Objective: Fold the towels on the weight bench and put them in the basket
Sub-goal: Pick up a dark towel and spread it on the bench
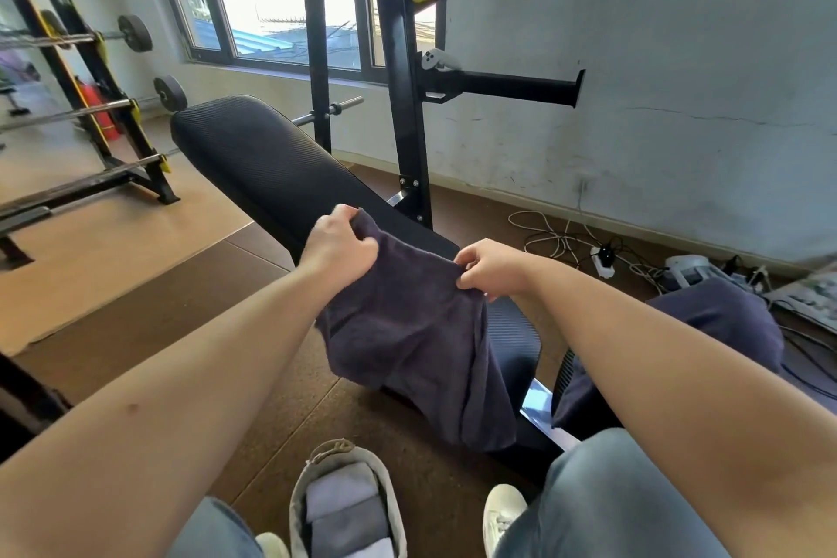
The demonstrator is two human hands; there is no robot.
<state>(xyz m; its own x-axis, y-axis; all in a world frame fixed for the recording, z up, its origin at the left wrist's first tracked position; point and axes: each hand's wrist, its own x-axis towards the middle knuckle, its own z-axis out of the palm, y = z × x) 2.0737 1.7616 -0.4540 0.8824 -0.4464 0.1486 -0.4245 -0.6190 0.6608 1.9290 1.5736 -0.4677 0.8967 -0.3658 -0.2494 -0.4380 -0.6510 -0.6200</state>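
A dark purple towel (407,331) hangs over the lower end of the black weight bench (271,168). My left hand (337,240) grips its upper left corner and my right hand (491,270) pinches its upper right corner, holding the top edge stretched between them. The towel's lower part drapes down past the seat pad. A second dark towel (706,331) lies bunched to the right, partly behind my right arm. On the floor between my feet stands the grey fabric basket (389,494), with folded grey and white towels (344,512) inside.
A black rack upright (403,104) with a side bar rises just behind the bench. A barbell rack (90,95) stands at the left. Cables and a power strip (602,261) lie on the floor by the right wall. My shoes (502,512) flank the basket.
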